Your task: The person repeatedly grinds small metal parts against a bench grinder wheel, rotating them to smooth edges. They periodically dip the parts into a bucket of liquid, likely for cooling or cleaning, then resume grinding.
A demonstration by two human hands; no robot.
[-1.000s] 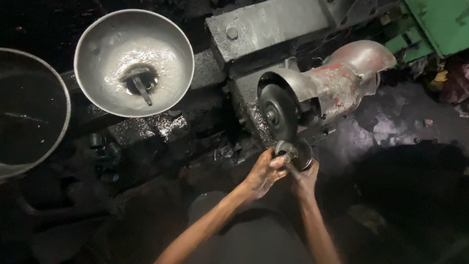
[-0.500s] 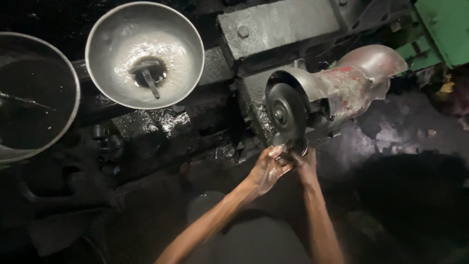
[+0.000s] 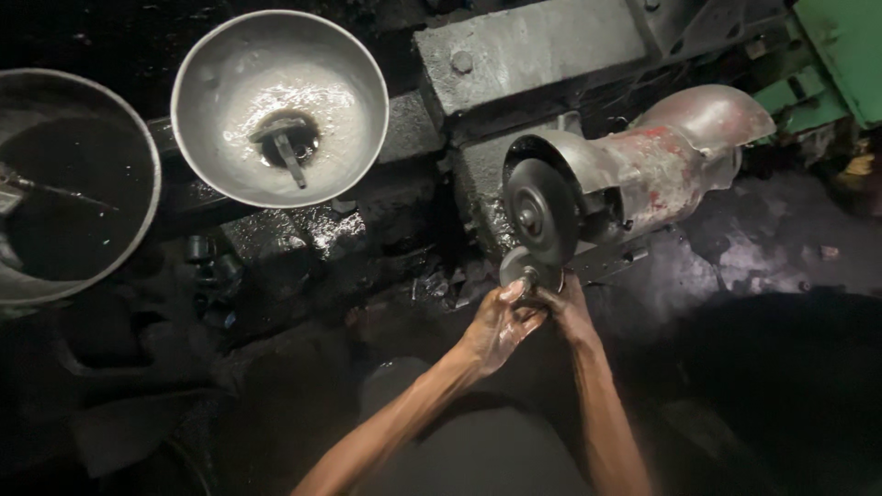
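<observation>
Your left hand (image 3: 496, 323) and right hand (image 3: 568, 310) are side by side just below the grinding wheel (image 3: 539, 209), fingers curled together around a small round metal disc (image 3: 517, 267). Both hands pinch it; the disc's upper edge sits touching or nearly touching the wheel's lower rim, can't tell which. The wheel is dark, mounted on a worn red-and-grey motor housing (image 3: 657, 165) that runs off to the right of the wheel. Above the wheel, a grey metal block (image 3: 533, 50) with a bolt. Well left of the wheel, a shiny metal bowl (image 3: 211, 138) with wet residue and a small tool lying in its middle. Further left of that, a larger dark basin (image 3: 138, 147), partly cut off. Below the wheel, under your forearms, the floor (image 3: 303, 386) is dark and greasy.
</observation>
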